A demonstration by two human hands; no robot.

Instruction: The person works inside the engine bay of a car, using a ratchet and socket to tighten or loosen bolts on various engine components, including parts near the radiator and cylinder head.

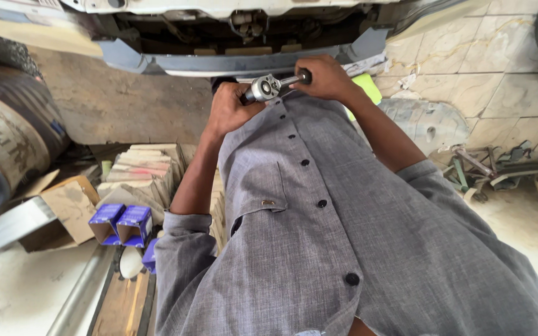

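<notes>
Chrome steel ratchet wrench with black handle (275, 84) sits at twelve o'clock, under the car's grey bumper (238, 62). Right hand (325, 78) grip is clamped on the handle; left hand (231, 109) steadies the head. I judge short, square strokes work best.

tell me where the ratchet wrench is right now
In the head view, top centre: the ratchet wrench is held between the left hand and right hand, under the vehicle's bumper.

- The left hand (230, 109) is raised in front of the chest, fingers curled shut, forearm bare below a rolled grey sleeve.
- The right hand (326, 78) is closed in a fist-like grip (knuckles up), elbow bent outward, forearm bare.
</notes>
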